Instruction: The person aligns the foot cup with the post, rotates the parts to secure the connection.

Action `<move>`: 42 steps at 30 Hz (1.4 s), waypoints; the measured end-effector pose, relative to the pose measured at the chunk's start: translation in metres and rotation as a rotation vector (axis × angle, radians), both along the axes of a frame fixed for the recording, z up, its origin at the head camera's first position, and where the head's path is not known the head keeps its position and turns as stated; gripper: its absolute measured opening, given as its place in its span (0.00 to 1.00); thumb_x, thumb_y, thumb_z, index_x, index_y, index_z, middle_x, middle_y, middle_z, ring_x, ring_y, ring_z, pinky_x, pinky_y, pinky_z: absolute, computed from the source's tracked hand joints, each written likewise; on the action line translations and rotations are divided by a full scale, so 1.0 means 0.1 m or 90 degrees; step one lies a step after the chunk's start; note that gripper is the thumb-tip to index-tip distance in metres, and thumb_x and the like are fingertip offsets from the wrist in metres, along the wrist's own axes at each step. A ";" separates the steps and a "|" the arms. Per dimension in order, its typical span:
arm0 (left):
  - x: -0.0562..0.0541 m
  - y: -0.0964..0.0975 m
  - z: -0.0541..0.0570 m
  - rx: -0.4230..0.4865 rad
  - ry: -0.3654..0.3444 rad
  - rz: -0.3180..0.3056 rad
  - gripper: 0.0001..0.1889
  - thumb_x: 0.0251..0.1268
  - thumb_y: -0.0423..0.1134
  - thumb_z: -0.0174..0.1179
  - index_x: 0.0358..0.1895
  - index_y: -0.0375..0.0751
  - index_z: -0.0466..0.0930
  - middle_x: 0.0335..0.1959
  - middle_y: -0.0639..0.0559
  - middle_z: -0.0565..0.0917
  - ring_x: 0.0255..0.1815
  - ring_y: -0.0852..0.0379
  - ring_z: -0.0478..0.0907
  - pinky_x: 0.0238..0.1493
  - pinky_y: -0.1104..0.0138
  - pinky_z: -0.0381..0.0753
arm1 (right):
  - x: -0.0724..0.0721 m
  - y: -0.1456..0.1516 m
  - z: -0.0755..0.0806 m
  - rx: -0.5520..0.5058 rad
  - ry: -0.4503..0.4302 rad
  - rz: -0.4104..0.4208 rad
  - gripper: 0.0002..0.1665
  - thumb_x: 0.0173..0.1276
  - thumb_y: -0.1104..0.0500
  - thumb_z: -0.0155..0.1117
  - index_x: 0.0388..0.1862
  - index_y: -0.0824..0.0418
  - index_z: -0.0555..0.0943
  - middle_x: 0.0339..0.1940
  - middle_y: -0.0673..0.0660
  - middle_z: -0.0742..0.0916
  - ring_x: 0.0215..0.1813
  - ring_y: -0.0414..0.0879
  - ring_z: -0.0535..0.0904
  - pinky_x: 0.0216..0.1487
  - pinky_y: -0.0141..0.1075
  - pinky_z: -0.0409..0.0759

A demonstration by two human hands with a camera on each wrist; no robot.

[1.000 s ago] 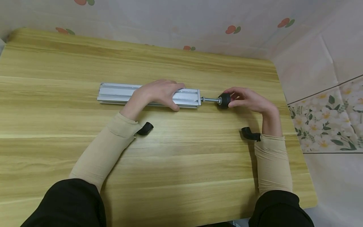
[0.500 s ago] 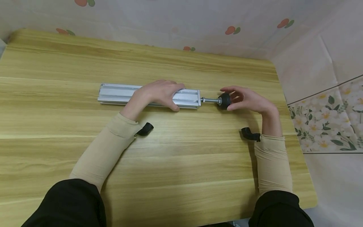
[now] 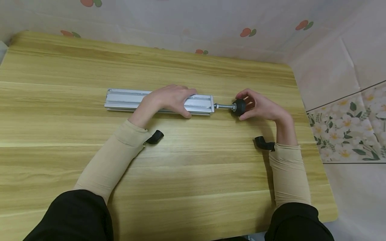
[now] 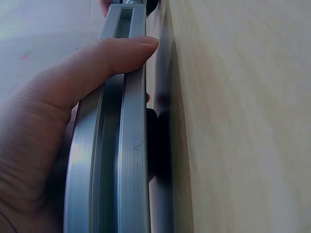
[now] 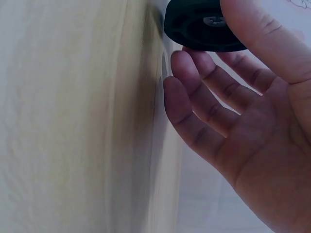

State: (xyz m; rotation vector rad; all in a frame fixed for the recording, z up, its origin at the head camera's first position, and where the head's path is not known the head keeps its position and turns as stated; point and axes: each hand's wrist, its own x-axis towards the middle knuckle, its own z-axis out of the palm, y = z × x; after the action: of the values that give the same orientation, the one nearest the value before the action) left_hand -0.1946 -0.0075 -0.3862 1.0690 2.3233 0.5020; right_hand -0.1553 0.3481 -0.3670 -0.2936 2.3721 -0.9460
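Bench (image 3: 193, 190): yellow striped woodgrain.
Metal bar (image 3: 123, 99): grooved, lying there; I see the left hand (image 3: 167, 97) clamped across it.
Black knob (image 3: 239, 107): round, on a threaded bolt (image 3: 225, 106); right hand (image 3: 264, 105) parted around it.

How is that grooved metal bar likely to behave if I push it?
The bar is probably stiff: it runs straight and has boxy metal walls. Its flat sides make rolling unlikely. The round black foot, jutting out on a thin rod, might catch before the bar does.
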 end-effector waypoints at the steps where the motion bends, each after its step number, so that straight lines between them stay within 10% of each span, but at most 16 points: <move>1: 0.00 0.00 0.00 0.000 0.000 0.000 0.46 0.59 0.55 0.68 0.79 0.44 0.60 0.70 0.43 0.76 0.70 0.45 0.74 0.73 0.48 0.70 | 0.00 0.00 0.00 -0.002 0.002 -0.002 0.42 0.59 0.66 0.79 0.69 0.63 0.68 0.66 0.57 0.77 0.59 0.43 0.79 0.56 0.25 0.81; 28: 0.00 0.01 -0.01 -0.002 0.010 -0.008 0.45 0.59 0.54 0.68 0.78 0.44 0.61 0.68 0.44 0.78 0.68 0.45 0.75 0.72 0.48 0.70 | 0.05 0.12 0.04 0.026 0.043 0.022 0.27 0.79 0.57 0.59 0.75 0.57 0.73 0.68 0.56 0.78 0.58 0.38 0.73 0.54 0.22 0.72; 42: 0.00 0.00 -0.01 -0.008 0.007 -0.003 0.45 0.59 0.56 0.69 0.78 0.46 0.61 0.65 0.46 0.79 0.65 0.46 0.76 0.71 0.50 0.71 | 0.00 0.00 -0.01 -0.001 0.007 0.012 0.46 0.58 0.64 0.80 0.73 0.60 0.67 0.69 0.58 0.75 0.64 0.51 0.76 0.57 0.25 0.79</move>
State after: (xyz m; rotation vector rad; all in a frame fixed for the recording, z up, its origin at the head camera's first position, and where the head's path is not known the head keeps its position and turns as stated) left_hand -0.1946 -0.0076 -0.3871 1.0737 2.3309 0.4807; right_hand -0.1549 0.3479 -0.3680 -0.3214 2.3751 -0.9404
